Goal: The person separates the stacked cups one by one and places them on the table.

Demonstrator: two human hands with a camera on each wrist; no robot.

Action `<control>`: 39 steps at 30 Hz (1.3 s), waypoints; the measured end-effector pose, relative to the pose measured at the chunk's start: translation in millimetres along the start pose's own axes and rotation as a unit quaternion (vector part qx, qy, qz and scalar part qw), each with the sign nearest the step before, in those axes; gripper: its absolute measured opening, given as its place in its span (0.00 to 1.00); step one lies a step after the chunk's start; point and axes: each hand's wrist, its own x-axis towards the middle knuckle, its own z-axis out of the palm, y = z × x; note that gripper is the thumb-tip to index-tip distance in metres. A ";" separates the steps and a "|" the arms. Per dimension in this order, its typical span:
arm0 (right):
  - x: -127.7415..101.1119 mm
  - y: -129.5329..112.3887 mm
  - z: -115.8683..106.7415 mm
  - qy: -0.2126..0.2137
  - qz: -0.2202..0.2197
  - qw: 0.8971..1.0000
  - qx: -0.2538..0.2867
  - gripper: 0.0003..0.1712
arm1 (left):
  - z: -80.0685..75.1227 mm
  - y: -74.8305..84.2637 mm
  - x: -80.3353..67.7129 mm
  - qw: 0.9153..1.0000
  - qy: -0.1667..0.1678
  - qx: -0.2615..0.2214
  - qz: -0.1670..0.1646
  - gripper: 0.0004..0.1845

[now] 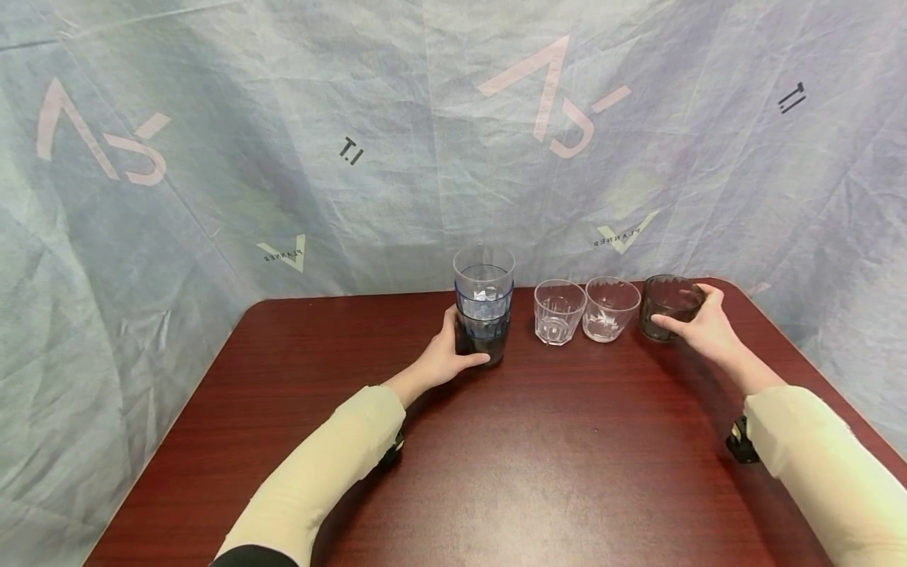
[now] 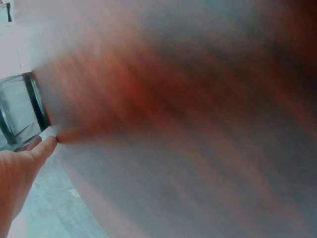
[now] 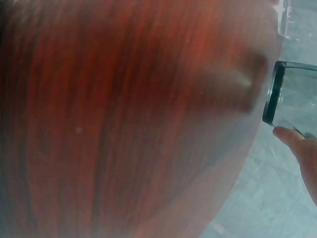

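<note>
A stack of glasses stands toward the back middle of the table: a dark glass (image 1: 492, 346) at the bottom, a blue-rimmed glass (image 1: 484, 303) above and a clear glass (image 1: 484, 264) on top. My left hand (image 1: 442, 356) grips the stack low down, its thumb across the front of the dark glass and its other fingers partly hidden behind. At the far right of the row, a dark tinted tumbler (image 1: 660, 303) is in my right hand (image 1: 707, 324), with the thumb on its near side. In the right wrist view, the thumb (image 3: 292, 139) lies by the tumbler's thick base (image 3: 273, 94).
Two clear tumblers, a left one (image 1: 560, 311) and a right one (image 1: 611, 307), stand between the stack and the dark tumbler. The reddish-brown wooden table (image 1: 538, 457) ends just behind them, where a grey printed cloth (image 1: 397, 197) hangs.
</note>
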 end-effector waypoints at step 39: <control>7.9 -84.8 -2.0 0.070 -0.106 0.979 0.160 0.49 | -0.3 -1.9 0.9 1.000 -0.004 -0.005 -0.001 0.54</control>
